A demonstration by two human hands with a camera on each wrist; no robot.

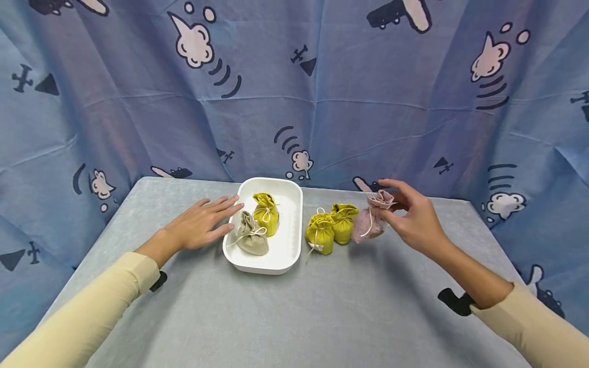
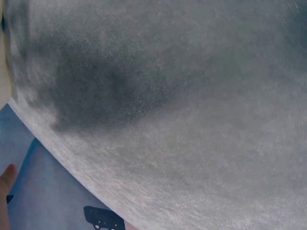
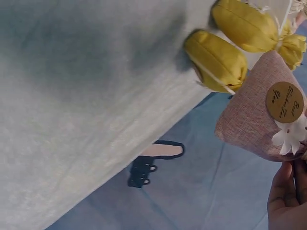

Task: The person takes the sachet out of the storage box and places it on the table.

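My right hand pinches a pink drawstring pouch by its gathered neck. In the right wrist view this pouch carries a round brown sticker with lettering and a white flower. Close to its left stand two yellow-green pouches, one at the back and one nearer. My left hand lies with fingers extended at the left rim of a white tray. Inside that tray are a yellow-green pouch and a beige pouch, both tied with cord.
A grey cloth-like surface covers the table. Behind its far edge hangs a blue patterned curtain, which also runs along both sides. The left wrist view shows mostly tabletop in shadow.
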